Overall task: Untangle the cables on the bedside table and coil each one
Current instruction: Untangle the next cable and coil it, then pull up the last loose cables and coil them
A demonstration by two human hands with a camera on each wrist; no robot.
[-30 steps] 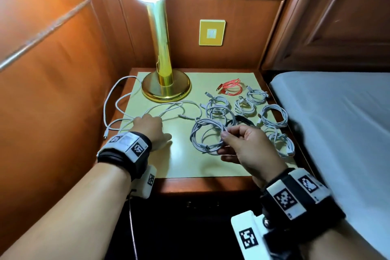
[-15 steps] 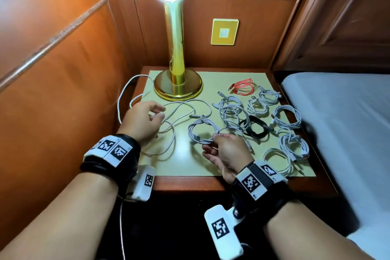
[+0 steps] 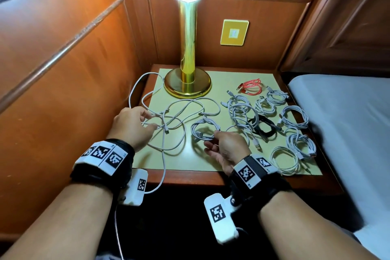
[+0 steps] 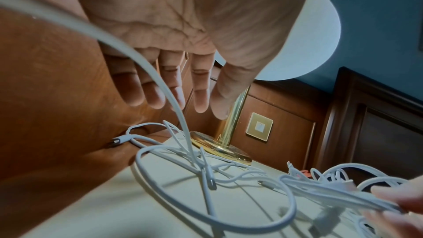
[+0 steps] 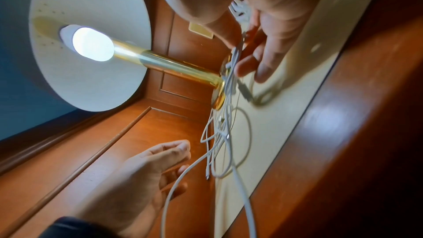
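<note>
A long loose white cable [image 3: 181, 116] lies tangled on the left half of the mat, with one strand hanging over the table's front edge. My left hand [image 3: 150, 119] hovers at the tangle's left side, fingers relaxed and apart; the left wrist view shows its fingers [image 4: 199, 97] straight above the cable [image 4: 206, 175], gripping nothing. My right hand [image 3: 214, 135] pinches a small white coil [image 3: 203, 131] at the front middle of the mat. The right wrist view shows thumb and fingers closed on that coil [image 5: 233, 71].
Several coiled white cables [image 3: 293, 116], a red coil [image 3: 251, 87] and a black coil [image 3: 261, 126] lie on the mat's right half. A brass lamp base [image 3: 187, 86] stands at the back. Wooden panelling rises on the left and a bed [image 3: 348, 122] lies on the right.
My right hand has brought the small coil leftward to the front middle of the mat. My left hand has lifted off the mat and opened beside the loose cable, which is now more spread out.
</note>
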